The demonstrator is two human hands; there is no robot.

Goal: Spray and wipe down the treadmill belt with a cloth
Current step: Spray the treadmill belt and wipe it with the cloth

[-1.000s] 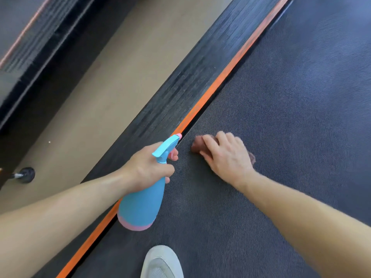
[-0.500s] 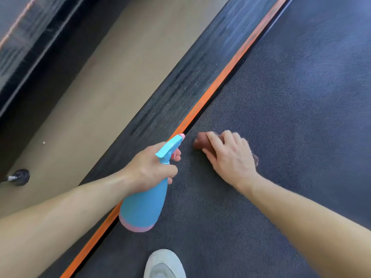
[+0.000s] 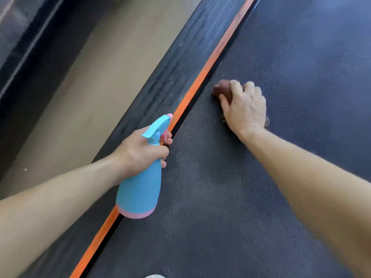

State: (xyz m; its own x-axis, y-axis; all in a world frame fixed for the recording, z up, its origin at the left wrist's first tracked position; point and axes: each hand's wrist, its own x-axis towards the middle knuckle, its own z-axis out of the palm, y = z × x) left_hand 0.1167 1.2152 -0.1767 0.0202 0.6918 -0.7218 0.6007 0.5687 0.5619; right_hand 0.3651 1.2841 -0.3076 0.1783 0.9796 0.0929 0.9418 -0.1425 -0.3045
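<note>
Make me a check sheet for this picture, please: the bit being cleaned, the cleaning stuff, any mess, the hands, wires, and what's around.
Surface: dark textured belt, with an orange stripe and a ribbed black rail along its left edge.
Job's things: blue bottle with a pink base, held over the belt's left edge; reddish-brown cloth bunched on the belt.
Clutter: nothing seen.
Grippers: left hand grips the bottle's neck, a finger at the trigger; right hand curls over the cloth, pressing it on the belt.
Cables: nothing seen.
Surroundings: tan floor left of the rail; a shoe tip at the bottom edge.
</note>
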